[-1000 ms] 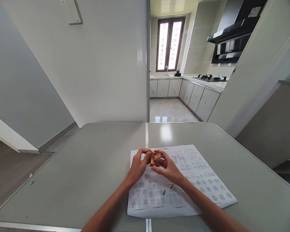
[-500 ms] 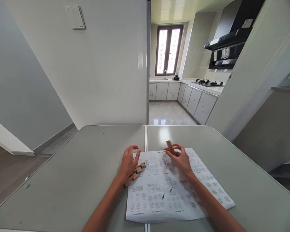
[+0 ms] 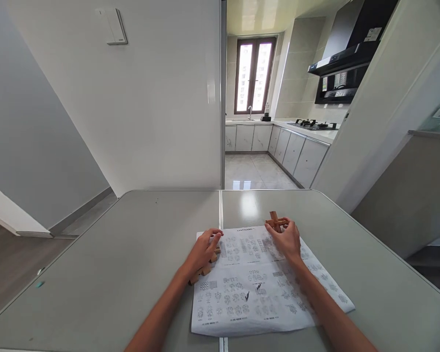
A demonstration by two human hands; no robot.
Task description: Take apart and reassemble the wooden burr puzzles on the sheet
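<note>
- A wooden cross piece (image 3: 275,220) is pinched by the fingertips of the right hand (image 3: 289,239), above the instruction sheet's (image 3: 256,298) far edge.
- Loose wooden blocks (image 3: 204,269) at the sheet's left edge are covered by the left hand (image 3: 202,253), fingers extended, nothing gripped.
- The sheet is laid on the grey table (image 3: 113,254).

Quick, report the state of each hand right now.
Left hand: open, resting flat on loose wooden blocks.
Right hand: closed, fingertips holding a crossed wooden piece.

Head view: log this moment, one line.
left hand: on tan wooden blocks | right hand: pinches brown wooden cross | below: white printed paper
</note>
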